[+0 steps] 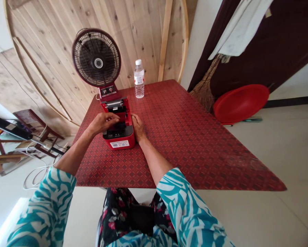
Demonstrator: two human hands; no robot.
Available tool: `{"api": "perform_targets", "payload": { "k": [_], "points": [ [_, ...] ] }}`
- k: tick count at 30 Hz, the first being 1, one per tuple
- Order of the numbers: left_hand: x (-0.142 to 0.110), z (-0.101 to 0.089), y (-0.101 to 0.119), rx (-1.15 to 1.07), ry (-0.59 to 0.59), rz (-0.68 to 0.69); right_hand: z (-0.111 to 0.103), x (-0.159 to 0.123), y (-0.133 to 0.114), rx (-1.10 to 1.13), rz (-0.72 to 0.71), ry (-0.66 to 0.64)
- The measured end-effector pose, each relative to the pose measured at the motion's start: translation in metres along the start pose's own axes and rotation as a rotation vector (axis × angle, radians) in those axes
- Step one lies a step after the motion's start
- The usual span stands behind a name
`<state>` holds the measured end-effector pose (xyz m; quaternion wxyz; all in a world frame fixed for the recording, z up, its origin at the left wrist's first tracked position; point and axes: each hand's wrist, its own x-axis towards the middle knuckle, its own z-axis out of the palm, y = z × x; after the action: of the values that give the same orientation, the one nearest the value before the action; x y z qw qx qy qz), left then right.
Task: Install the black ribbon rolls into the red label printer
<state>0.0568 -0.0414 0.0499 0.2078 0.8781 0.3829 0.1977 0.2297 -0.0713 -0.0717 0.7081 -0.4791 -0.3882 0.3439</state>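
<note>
A red and black label printer [121, 142] stands on the patterned table [195, 147], its lid [114, 104] raised and its inside showing. Over the left part of the open compartment is my left hand [102, 122], fingers bent and pressed together; whatever they may hold is too small to make out. My right hand [138, 127] grips the printer's right side wall, its fingers near the upper edge and partly hidden. A white sticker with printed codes [119, 144] is on the printer's front.
Just behind the printer stands a dark red fan [98, 63] with two knobs. A clear water bottle [139, 80] is at the table's back. On the floor are a red basin [241, 103] and a broom [205, 89] at right, and a wooden chair [32, 127] and cables [38, 171] at left.
</note>
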Motion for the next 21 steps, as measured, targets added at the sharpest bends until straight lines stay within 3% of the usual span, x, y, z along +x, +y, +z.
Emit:
{"api": "perform_targets", "payload": {
  "k": [3, 5, 7, 11, 13, 21],
  "points": [
    [-0.013, 0.007, -0.019, -0.141, 0.472, -0.117, -0.001, 0.000, 0.000, -0.003, 0.005, 0.004],
    [-0.010, 0.011, -0.031, -0.250, 0.652, -0.153, -0.001, -0.001, 0.000, -0.001, 0.010, 0.012],
    [-0.002, 0.014, -0.038, -0.362, 0.657, -0.127, -0.001, -0.001, -0.001, 0.002, 0.010, 0.010],
    [0.012, 0.015, -0.040, -0.528, 0.489, -0.072, -0.001, -0.002, -0.001, -0.003, 0.011, 0.006],
    [0.011, 0.016, -0.040, -0.551, 0.459, -0.082, -0.001, -0.002, -0.001, -0.006, 0.022, 0.013],
    [-0.015, 0.026, -0.034, -0.540, 0.565, -0.057, -0.003, -0.006, -0.005, -0.004, -0.027, -0.037]
  ]
}}
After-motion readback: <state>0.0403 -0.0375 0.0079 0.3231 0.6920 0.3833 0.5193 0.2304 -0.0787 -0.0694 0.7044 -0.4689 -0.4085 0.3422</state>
